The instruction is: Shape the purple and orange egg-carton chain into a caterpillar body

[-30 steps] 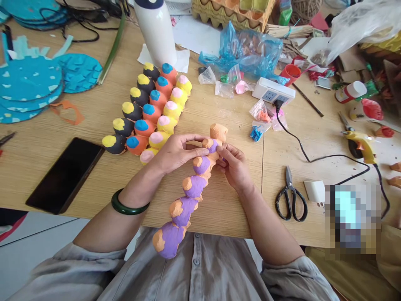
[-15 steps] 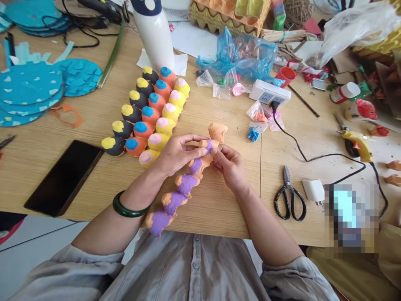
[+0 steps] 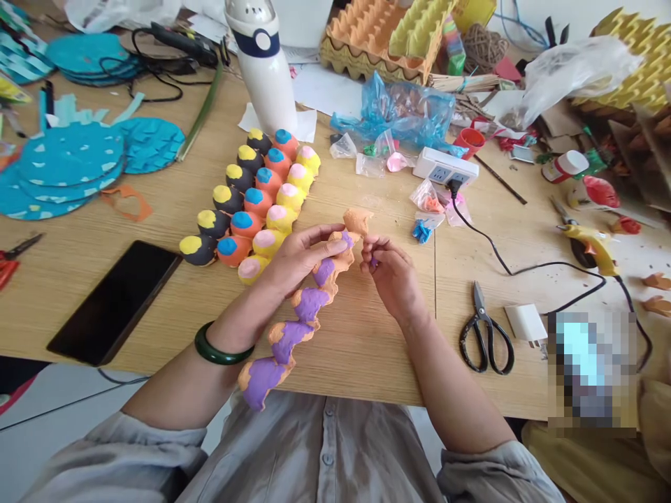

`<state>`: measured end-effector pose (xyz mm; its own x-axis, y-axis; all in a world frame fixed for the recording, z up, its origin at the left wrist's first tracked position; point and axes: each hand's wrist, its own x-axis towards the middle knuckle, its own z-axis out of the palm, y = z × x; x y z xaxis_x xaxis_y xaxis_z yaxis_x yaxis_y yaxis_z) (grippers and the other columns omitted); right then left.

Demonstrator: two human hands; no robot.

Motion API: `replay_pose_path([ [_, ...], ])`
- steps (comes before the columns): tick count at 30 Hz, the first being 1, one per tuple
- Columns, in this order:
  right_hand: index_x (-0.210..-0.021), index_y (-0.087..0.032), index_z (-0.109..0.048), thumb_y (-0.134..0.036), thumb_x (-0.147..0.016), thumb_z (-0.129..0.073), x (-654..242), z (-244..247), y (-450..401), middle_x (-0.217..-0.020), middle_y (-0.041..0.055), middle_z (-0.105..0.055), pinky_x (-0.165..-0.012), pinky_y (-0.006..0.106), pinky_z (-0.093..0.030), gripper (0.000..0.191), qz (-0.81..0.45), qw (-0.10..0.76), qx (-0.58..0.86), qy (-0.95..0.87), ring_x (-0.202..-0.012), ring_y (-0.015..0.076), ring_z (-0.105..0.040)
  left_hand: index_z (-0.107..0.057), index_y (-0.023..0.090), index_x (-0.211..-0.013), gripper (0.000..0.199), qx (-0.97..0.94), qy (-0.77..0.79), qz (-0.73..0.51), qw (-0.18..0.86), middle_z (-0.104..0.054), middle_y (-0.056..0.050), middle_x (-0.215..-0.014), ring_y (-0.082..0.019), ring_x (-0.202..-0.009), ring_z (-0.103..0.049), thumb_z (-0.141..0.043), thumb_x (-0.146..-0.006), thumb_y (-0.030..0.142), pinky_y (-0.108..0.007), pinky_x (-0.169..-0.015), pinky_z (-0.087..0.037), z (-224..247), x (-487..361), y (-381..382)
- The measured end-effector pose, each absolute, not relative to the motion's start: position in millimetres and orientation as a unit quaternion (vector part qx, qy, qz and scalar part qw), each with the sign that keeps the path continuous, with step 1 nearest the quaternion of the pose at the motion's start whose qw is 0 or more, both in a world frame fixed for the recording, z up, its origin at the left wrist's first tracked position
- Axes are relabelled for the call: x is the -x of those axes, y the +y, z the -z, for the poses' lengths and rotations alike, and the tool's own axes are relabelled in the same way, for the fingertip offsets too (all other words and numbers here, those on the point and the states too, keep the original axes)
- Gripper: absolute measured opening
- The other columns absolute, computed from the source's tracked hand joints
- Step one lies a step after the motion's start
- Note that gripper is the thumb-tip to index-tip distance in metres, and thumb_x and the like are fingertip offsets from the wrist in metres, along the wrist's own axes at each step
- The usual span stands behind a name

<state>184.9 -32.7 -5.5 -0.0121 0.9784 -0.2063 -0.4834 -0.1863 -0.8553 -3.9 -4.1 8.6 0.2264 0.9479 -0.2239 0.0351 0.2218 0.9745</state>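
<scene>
Gripping the upper segments of a bumpy egg-carton caterpillar (image 3: pixel 309 304), the person's left hand (image 3: pixel 302 260) is curling its fingers (image 3: pixel 326 244) closely over the orange-and-purple body. The right hand (image 3: pixel 391 274) is hovering just beside the caterpillar's orange top, its fingertips (image 3: pixel 367 244) drawn narrowly together around what looks like a small purple bit (image 3: pixel 374 262). The caterpillar is lying slantwise across the wooden table (image 3: pixel 367 356), its lower end reaching the front edge. A green bangle (image 3: pixel 224 345) is circling the left wrist.

Just left of the left hand, rows of painted egg cups (image 3: pixel 249 202) are lying close together in black, orange and yellow, topped with yellow, blue and pink. Farther left, a black phone (image 3: pixel 114 302) and blue cardboard discs (image 3: pixel 68 150) are resting on the table. A white bottle (image 3: pixel 262 70) is standing beyond the egg cups. To the right, black-handled scissors (image 3: pixel 485 332) are lying near a white plug (image 3: pixel 525 323), while a yellow glue gun (image 3: pixel 592 244) is resting farther along, and a white power strip (image 3: pixel 445 166) is sitting beyond the hands.
</scene>
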Motion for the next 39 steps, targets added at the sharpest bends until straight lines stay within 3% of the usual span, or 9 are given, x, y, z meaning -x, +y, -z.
replay_pose_path([
  [3,-0.089,-0.023,-0.076,-0.011,-0.067,-0.07,-189,14,-28,-0.098,0.0017,-0.071,-0.089,0.033,-0.06,0.026,-0.621,0.602,0.421,-0.272,-0.094,0.0164,-0.065,-0.08,0.033,-0.118,0.05,-0.508,0.512,-0.398,0.567,-0.08,-0.006,-0.133,-0.036,-0.122,-0.076,-0.092,-0.077,0.06,-0.056,-0.105,-0.062,-7,4,-3],
  [6,-0.088,-0.023,-0.075,-0.013,-0.072,-0.077,-189,19,-28,-0.102,0.0026,-0.076,-0.101,0.04,-0.063,0.019,-0.612,0.624,0.413,-0.256,-0.102,0.0191,-0.071,-0.075,0.031,-0.12,0.057,-0.541,0.515,-0.414,0.519,-0.079,-0.008,-0.134,-0.035,-0.114,-0.078,-0.093,-0.075,0.061,-0.054,-0.101,-0.064,-5,3,-4],
  [10,-0.101,-0.022,-0.072,-0.036,-0.084,-0.086,-186,16,-31,-0.1,0.0036,-0.08,-0.075,0.033,-0.065,0.026,-0.615,0.61,0.429,-0.258,-0.081,0.0158,-0.072,-0.07,0.021,-0.132,0.065,-0.583,0.509,-0.406,0.486,-0.076,-0.014,-0.136,-0.03,-0.106,-0.08,-0.088,-0.082,0.059,-0.044,-0.094,-0.066,4,1,-4],
  [15,-0.096,-0.021,-0.068,-0.045,-0.084,-0.084,-184,10,-30,-0.066,-0.0061,-0.063,-0.043,0.022,-0.039,0.031,-0.633,0.59,0.439,-0.241,-0.046,0.0074,-0.044,-0.071,0.018,-0.133,0.055,-0.638,0.507,-0.398,0.422,-0.077,-0.015,-0.133,-0.027,-0.108,-0.079,-0.08,-0.092,0.053,-0.042,-0.095,-0.064,19,-2,-3],
  [20,-0.098,-0.02,-0.068,-0.043,-0.084,-0.079,-182,3,-31,-0.06,-0.0086,-0.056,-0.042,0.021,-0.026,0.029,-0.679,0.557,0.412,-0.243,-0.043,0.0062,-0.031,-0.081,0.023,-0.119,0.028,-0.707,0.483,-0.447,0.26,-0.083,-0.01,-0.122,-0.028,-0.12,-0.073,-0.069,-0.101,0.04,-0.046,-0.111,-0.055,9,-5,-9],
  [28,-0.119,-0.022,-0.069,-0.06,-0.095,-0.073,-173,7,-43,-0.056,-0.009,-0.057,-0.043,0.023,-0.026,0.045,-0.631,0.544,0.422,-0.357,-0.043,0.0084,-0.037,-0.084,0.026,-0.098,0.005,-0.736,0.368,-0.478,0.307,-0.086,-0.005,-0.104,-0.025,-0.103,-0.077,-0.081,-0.095,0.029,-0.044,-0.108,-0.057,1,-13,-16],
  [32,-0.109,-0.02,-0.073,-0.066,-0.098,-0.069,-172,8,-44,-0.062,-0.0064,-0.059,-0.045,0.024,-0.035,0.048,-0.59,0.548,0.434,-0.405,-0.047,0.0081,-0.043,-0.082,0.026,-0.088,0.014,-0.732,0.386,-0.488,0.277,-0.085,-0.003,-0.092,-0.023,-0.094,-0.076,-0.074,-0.1,0.028,-0.044,-0.104,-0.059,2,-12,-18],
  [36,-0.111,-0.024,-0.076,-0.059,-0.086,-0.087,-171,8,-45,-0.088,-0.0003,-0.072,-0.054,0.026,-0.055,0.044,-0.565,0.56,0.42,-0.438,-0.063,0.0117,-0.061,-0.08,0.026,-0.087,0.02,-0.718,0.426,-0.482,0.265,-0.083,-0.003,-0.091,-0.024,-0.093,-0.075,-0.072,-0.103,0.035,-0.043,-0.093,-0.059,-1,-8,-18],
  [39,-0.104,-0.024,-0.077,-0.054,-0.084,-0.091,-169,10,-45,-0.089,0.001,-0.073,-0.055,0.027,-0.057,0.039,-0.549,0.569,0.426,-0.44,-0.067,0.013,-0.064,-0.076,0.026,-0.081,0.027,-0.726,0.433,-0.473,0.248,-0.08,-0.002,-0.085,-0.024,-0.088,-0.073,-0.07,-0.104,0.041,-0.043,-0.09,-0.058,-2,-7,-18],
])
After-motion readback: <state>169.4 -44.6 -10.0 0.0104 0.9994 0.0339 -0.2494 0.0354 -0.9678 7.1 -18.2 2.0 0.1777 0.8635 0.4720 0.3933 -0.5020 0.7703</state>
